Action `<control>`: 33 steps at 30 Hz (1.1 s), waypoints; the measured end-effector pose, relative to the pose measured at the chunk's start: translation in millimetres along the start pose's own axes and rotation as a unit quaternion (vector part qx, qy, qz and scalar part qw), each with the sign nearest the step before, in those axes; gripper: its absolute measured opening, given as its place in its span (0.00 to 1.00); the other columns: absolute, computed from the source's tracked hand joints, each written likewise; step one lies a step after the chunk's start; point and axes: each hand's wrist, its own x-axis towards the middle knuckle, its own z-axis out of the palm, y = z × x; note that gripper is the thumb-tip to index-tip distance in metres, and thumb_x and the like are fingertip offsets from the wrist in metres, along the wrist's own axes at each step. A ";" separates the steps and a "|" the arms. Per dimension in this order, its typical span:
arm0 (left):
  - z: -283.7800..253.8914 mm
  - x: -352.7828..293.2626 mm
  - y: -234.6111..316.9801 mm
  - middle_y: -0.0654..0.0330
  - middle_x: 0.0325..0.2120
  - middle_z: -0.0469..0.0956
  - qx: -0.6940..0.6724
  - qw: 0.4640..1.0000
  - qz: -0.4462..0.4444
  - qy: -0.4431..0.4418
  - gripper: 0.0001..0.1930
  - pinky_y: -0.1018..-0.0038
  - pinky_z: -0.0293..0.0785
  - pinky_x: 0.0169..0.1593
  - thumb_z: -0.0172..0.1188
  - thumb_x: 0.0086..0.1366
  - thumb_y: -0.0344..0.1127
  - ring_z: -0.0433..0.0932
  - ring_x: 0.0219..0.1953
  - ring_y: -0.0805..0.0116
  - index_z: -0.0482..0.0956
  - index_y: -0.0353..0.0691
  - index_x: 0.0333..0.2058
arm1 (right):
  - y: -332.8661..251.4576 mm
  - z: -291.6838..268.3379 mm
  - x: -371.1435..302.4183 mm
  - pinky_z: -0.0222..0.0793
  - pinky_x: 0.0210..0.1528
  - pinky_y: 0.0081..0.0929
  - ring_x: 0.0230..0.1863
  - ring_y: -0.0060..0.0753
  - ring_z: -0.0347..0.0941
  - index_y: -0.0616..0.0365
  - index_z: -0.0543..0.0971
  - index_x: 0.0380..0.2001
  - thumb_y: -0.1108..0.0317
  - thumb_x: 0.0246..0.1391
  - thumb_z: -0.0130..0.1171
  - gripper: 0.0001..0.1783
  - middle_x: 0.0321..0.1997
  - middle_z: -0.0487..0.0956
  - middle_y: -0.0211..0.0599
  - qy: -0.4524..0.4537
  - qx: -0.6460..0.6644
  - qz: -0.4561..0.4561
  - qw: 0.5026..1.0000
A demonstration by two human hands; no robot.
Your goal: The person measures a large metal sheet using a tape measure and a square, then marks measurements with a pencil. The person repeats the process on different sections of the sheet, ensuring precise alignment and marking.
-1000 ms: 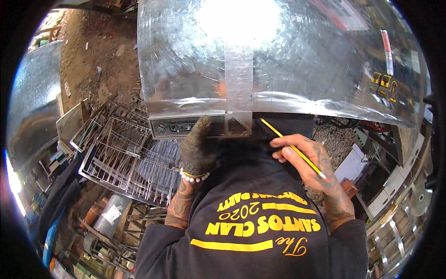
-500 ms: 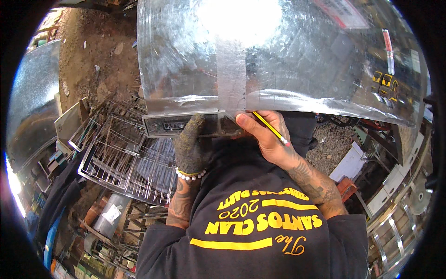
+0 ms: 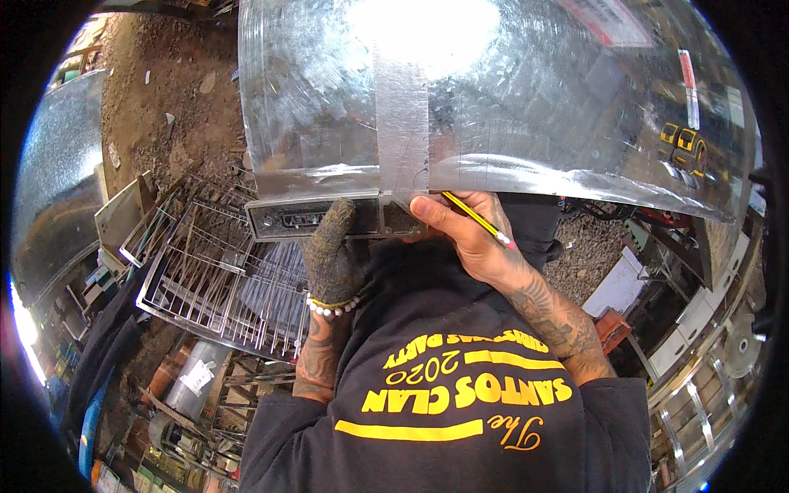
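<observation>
A try square lies against the near edge of a shiny metal sheet (image 3: pixel 320 107). Its stock (image 3: pixel 267 220) butts along that edge, and its wide blade (image 3: pixel 403 115) reaches away across the sheet. My left hand (image 3: pixel 335 255), in a dark worn glove, is closed on the stock with the thumb on top; its fingers underneath are hidden. Between the fingers of my bare right hand (image 3: pixel 472 238) is a yellow-and-black pencil (image 3: pixel 470 215), its pink end toward me and its far end at the sheet's edge beside the blade. The right thumb rests by the stock's right end.
A yellow-and-black tool (image 3: pixel 684 148) lies on the sheet's right side, near a red-and-white strip (image 3: pixel 689 89). Below left stands a wire rack (image 3: pixel 222 271) of thin rods. A white panel (image 3: pixel 616 281) leans at the right. Dirt ground (image 3: pixel 177 99) shows beyond the sheet's left edge.
The try square has slid slightly left along the sheet's edge. Both hands have moved left with it, still gripping the stock and the pencil.
</observation>
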 end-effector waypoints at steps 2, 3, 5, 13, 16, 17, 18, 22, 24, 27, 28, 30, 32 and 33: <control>0.7 0.4 -2.4 0.53 0.41 0.84 0.004 1.000 -0.003 0.010 0.19 0.67 0.79 0.46 0.67 0.59 0.29 0.84 0.42 0.61 0.78 0.33 0.49 | 0.3 -0.5 1.1 0.80 0.44 0.26 0.42 0.20 0.77 0.58 0.82 0.46 0.63 0.62 0.63 0.14 0.40 0.81 0.29 -0.003 0.003 0.001 1.000; 2.7 -2.1 -8.4 0.52 0.41 0.84 0.000 1.000 -0.005 0.018 0.18 0.67 0.79 0.46 0.67 0.59 0.29 0.84 0.42 0.61 0.79 0.33 0.48 | 0.4 1.0 1.5 0.79 0.44 0.25 0.41 0.20 0.76 0.58 0.82 0.46 0.63 0.62 0.63 0.14 0.41 0.81 0.28 -0.003 0.020 0.003 1.000; 2.7 -1.8 -7.7 0.52 0.41 0.84 -0.013 1.000 -0.010 0.025 0.18 0.67 0.79 0.46 0.67 0.59 0.29 0.84 0.42 0.60 0.78 0.32 0.49 | -0.2 3.1 1.1 0.79 0.44 0.24 0.41 0.19 0.76 0.58 0.82 0.46 0.63 0.62 0.63 0.14 0.41 0.81 0.28 -0.003 0.037 0.007 0.999; -1.6 -4.5 -2.1 0.51 0.47 0.82 -0.085 0.995 -0.049 -0.019 0.28 0.66 0.78 0.52 0.72 0.54 0.28 0.82 0.48 0.62 0.75 0.32 0.55 | -3.9 2.2 -0.4 0.78 0.46 0.23 0.42 0.19 0.77 0.58 0.82 0.47 0.64 0.63 0.62 0.13 0.42 0.82 0.28 0.002 0.009 -0.001 1.000; -2.4 -3.7 3.6 0.51 0.48 0.81 -0.071 0.993 -0.086 -0.035 0.28 0.65 0.78 0.52 0.72 0.54 0.27 0.81 0.50 0.62 0.75 0.33 0.55 | -6.5 0.1 -1.3 0.78 0.46 0.23 0.43 0.19 0.77 0.59 0.82 0.48 0.64 0.63 0.62 0.14 0.43 0.82 0.27 -0.007 0.032 0.033 0.999; -3.4 -3.4 4.4 0.51 0.48 0.81 -0.066 0.994 -0.079 -0.036 0.28 0.65 0.78 0.52 0.72 0.54 0.27 0.81 0.49 0.62 0.75 0.33 0.55 | -5.7 0.6 -1.1 0.78 0.46 0.23 0.43 0.19 0.77 0.59 0.82 0.48 0.63 0.63 0.62 0.14 0.43 0.82 0.27 -0.004 0.037 0.030 0.999; -4.3 -3.3 5.0 0.51 0.48 0.82 -0.060 0.995 -0.072 -0.038 0.28 0.66 0.78 0.52 0.71 0.54 0.26 0.81 0.49 0.62 0.75 0.33 0.55 | -4.3 1.4 -0.9 0.77 0.46 0.22 0.43 0.19 0.77 0.58 0.82 0.48 0.63 0.63 0.61 0.14 0.43 0.82 0.27 -0.001 0.041 0.027 0.999; -2.1 -4.3 3.7 0.51 0.47 0.82 -0.062 0.996 -0.054 -0.023 0.27 0.66 0.78 0.51 0.70 0.55 0.25 0.82 0.49 0.62 0.75 0.34 0.55 | 0.0 -3.3 -0.4 0.76 0.46 0.22 0.43 0.19 0.77 0.59 0.82 0.47 0.61 0.64 0.61 0.15 0.43 0.82 0.27 -0.004 0.004 0.030 1.000; -2.8 -4.0 5.6 0.51 0.46 0.82 -0.065 0.995 -0.072 -0.029 0.27 0.66 0.78 0.51 0.69 0.55 0.25 0.82 0.48 0.62 0.75 0.34 0.55 | 1.4 -3.7 -0.2 0.76 0.46 0.21 0.42 0.18 0.77 0.58 0.82 0.47 0.60 0.64 0.61 0.15 0.42 0.82 0.26 -0.004 0.008 0.031 0.999; -3.4 -1.4 9.3 0.51 0.45 0.83 -0.059 0.995 -0.069 -0.035 0.26 0.66 0.79 0.49 0.67 0.55 0.23 0.83 0.47 0.62 0.75 0.34 0.55 | -0.9 -3.0 0.0 0.75 0.46 0.20 0.42 0.18 0.77 0.58 0.82 0.47 0.59 0.63 0.62 0.16 0.42 0.82 0.26 -0.003 0.000 0.024 1.000; -2.9 -0.6 9.7 0.51 0.45 0.83 -0.056 0.996 -0.062 -0.036 0.26 0.66 0.79 0.49 0.67 0.55 0.23 0.83 0.47 0.62 0.75 0.34 0.54 | -2.4 -2.6 0.0 0.75 0.46 0.20 0.43 0.18 0.77 0.58 0.82 0.47 0.59 0.63 0.62 0.16 0.42 0.82 0.26 -0.003 -0.006 0.020 1.000; -1.7 -0.6 8.5 0.52 0.44 0.83 -0.050 0.997 -0.060 -0.026 0.26 0.66 0.79 0.48 0.68 0.55 0.24 0.83 0.45 0.62 0.76 0.34 0.54 | -4.2 -2.1 -0.4 0.75 0.46 0.20 0.43 0.18 0.76 0.58 0.82 0.47 0.59 0.63 0.62 0.16 0.42 0.82 0.26 -0.007 0.007 0.021 1.000; -1.7 -1.2 7.9 0.52 0.43 0.83 -0.042 0.997 -0.058 -0.019 0.27 0.66 0.80 0.48 0.70 0.54 0.26 0.84 0.45 0.62 0.76 0.34 0.54 | -3.2 -2.6 -0.5 0.76 0.46 0.21 0.43 0.18 0.77 0.58 0.82 0.47 0.60 0.63 0.62 0.16 0.43 0.82 0.27 -0.009 0.013 0.025 1.000; -1.9 -1.9 8.0 0.52 0.43 0.83 -0.037 0.997 -0.058 -0.016 0.28 0.67 0.80 0.48 0.72 0.53 0.27 0.84 0.45 0.62 0.76 0.34 0.54 | -0.7 -4.3 -0.4 0.76 0.47 0.22 0.44 0.19 0.77 0.58 0.82 0.47 0.60 0.64 0.62 0.15 0.43 0.82 0.28 -0.008 0.012 0.029 0.999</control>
